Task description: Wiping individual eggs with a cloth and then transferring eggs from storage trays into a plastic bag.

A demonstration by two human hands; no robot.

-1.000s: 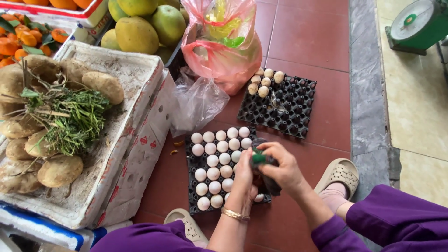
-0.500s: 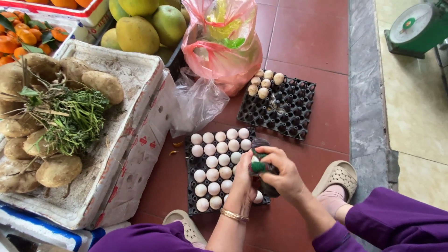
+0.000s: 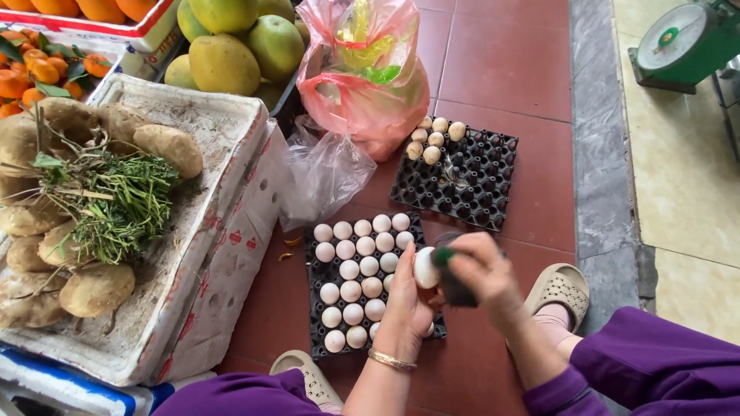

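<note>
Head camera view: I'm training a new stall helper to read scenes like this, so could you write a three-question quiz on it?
1. True or false: the left hand holds a white egg.
2. What does the right hand press against that egg?
A. a knife
B. a dark pad with a green tip
C. a cloth bag
3. Fill in: the far egg tray holds its few eggs at its ____ corner.

Key
1. True; the egg is held over the near egg tray.
2. B, the dark pad.
3. Far left, next to the pink plastic bag.
</note>
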